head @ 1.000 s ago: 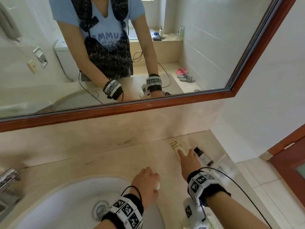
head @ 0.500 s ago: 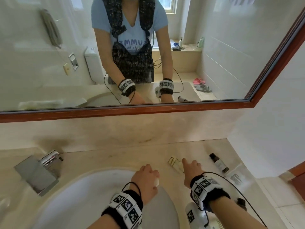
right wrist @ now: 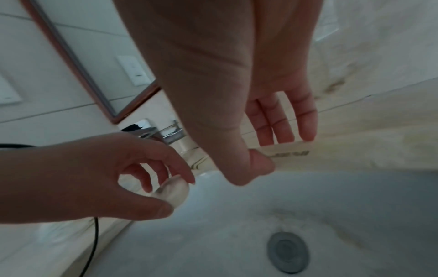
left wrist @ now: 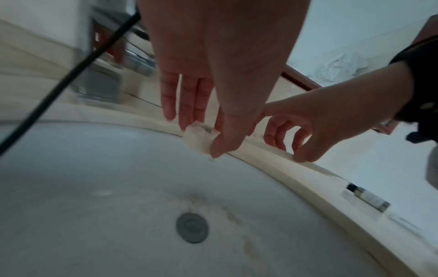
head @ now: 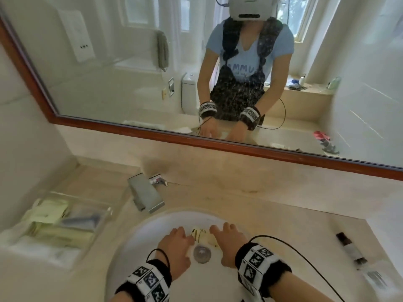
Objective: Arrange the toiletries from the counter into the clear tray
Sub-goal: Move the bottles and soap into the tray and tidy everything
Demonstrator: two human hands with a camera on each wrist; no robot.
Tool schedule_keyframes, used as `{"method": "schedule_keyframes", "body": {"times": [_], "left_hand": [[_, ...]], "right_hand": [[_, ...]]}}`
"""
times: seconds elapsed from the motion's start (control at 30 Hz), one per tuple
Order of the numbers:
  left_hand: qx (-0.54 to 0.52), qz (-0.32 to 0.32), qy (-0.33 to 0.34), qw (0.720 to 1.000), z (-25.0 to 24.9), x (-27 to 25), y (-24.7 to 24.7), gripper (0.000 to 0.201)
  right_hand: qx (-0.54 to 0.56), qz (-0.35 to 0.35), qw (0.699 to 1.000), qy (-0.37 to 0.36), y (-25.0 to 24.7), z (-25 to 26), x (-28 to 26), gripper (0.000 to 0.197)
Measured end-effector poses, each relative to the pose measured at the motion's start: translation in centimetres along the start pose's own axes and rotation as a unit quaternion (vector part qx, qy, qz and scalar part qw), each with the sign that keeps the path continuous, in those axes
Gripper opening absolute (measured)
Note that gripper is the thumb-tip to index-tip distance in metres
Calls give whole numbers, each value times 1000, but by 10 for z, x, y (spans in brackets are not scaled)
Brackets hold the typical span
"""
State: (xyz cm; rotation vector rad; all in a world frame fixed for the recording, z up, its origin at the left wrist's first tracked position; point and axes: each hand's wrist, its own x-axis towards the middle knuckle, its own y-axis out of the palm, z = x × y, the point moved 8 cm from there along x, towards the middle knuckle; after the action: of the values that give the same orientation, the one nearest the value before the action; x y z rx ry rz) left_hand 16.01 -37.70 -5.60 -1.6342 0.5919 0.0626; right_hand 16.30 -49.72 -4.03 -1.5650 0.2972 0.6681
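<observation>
While we are carrying two toiletries above the white basin [head: 135,243], our right hand [head: 226,243] is pinching a flat pale-yellow sachet [head: 201,235], our left hand [head: 174,245] is gripping a small round wrapped soap [left wrist: 200,137], and the clear plastic tray [head: 104,212] is lying well left of both, nearer the left fingers.

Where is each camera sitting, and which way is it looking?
Head: on the person's head, looking down at the sink, clear tray and mirror; both forearms show.
Left wrist: under the left hand, looking along fingers pinching a small round soap.
Right wrist: under the right hand, looking along fingers pinching a cream packet.
All three share the drain.
</observation>
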Motion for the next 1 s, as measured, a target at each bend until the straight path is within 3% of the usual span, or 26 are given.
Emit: {"method": "schedule_keyframes", "body": {"times": [0.17,0.47,0.63,1.0], "left_hand": [[-29,-17,-69,997,79,-49,-2,45],[-81,-105,-159,978,210,-132,-20,44],[-102,-163,-197,961,270,-156,-32,42],[-169,-206,-257,929,383,-172,-33,51]], "right_hand": [[-32,-8,997,-70,-14,85,13,69],[-44,-18,988,-145,-37,230,31,68],[-49,-52,983,-167,-59,289,46,70],[-121,-60,976,-173,-73,388,103,75]]}}
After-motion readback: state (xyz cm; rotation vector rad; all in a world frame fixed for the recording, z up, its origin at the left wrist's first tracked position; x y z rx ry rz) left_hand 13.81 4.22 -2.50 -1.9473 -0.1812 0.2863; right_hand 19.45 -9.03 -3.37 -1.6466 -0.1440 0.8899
